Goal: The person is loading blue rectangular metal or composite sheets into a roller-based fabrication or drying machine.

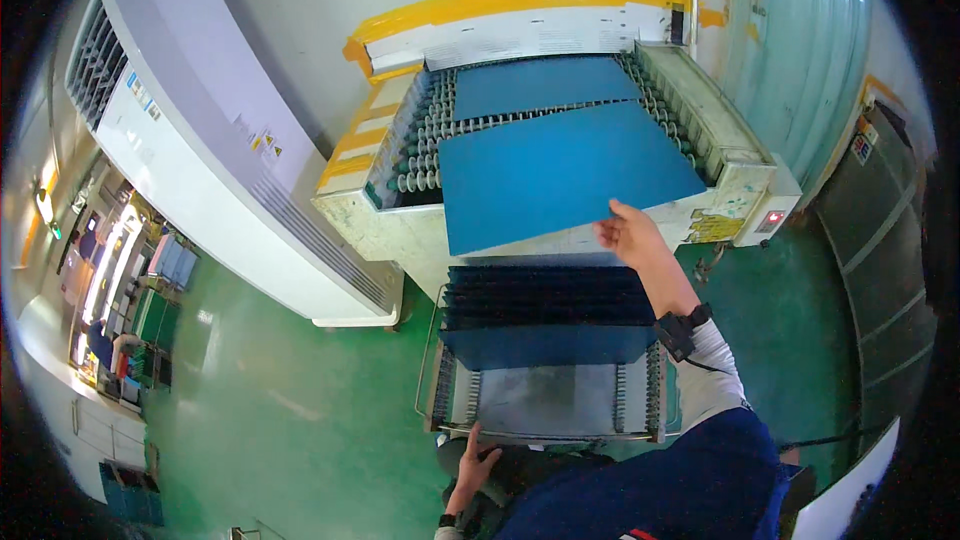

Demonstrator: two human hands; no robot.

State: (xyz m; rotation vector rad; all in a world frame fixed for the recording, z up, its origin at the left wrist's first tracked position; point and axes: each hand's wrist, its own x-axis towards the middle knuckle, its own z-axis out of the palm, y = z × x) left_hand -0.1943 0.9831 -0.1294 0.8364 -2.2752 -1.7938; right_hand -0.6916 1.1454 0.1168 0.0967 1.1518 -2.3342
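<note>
A flat blue panel [565, 175] lies slantwise over the near end of the roller conveyor [415, 155], its front edge sticking out past the machine. My right hand [628, 233] pinches that front edge right of its middle, one fingertip on top. Another blue panel [545, 87] rests flat on the rollers farther back. Below the conveyor, a slotted metal rack [545, 405] holds several dark blue panels [545, 345] standing on edge in its far part. At the rack's near left edge is my left hand [473, 468], its index finger stretched out against the rim and its thumb apart.
A tall white air conditioner [240, 150] stands left of the conveyor. A red-lit switch [771, 221] sits at the conveyor's right front corner. Dark grey panelling [880, 240] stands at far right, and a white board [850, 485] at lower right. The floor [280, 390] is green.
</note>
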